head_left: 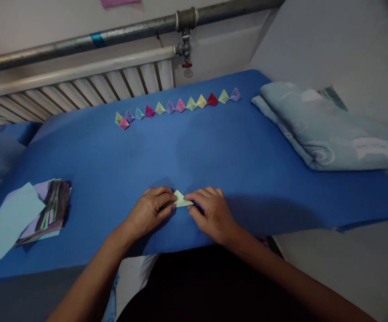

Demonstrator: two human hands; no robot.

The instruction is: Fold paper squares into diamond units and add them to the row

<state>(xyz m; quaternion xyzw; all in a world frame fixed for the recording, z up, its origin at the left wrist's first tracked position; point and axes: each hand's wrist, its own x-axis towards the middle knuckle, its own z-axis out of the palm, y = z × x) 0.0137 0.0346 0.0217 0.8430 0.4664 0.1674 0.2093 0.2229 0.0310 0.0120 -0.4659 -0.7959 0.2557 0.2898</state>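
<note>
head view: the blue mat (247, 179) fills most of the scene. its near edge runs just below the wrists, its far edge meets the radiator (80, 91), and its right side drops off past the one folded blanket (331, 129), which lies along that right side. a wide bare stretch of mat lies open between the hands and the far row. one loose stack of paper sheets (29, 217) sits at the left, close to the near edge. thirteen small folded pieces (180, 105) line up near the far edge. the left hand (150, 209) and right hand (210, 213) rest near the front edge, fingertips of both pinched closed on one pale green folded paper (181, 199) pressed against the mat between them.
</note>
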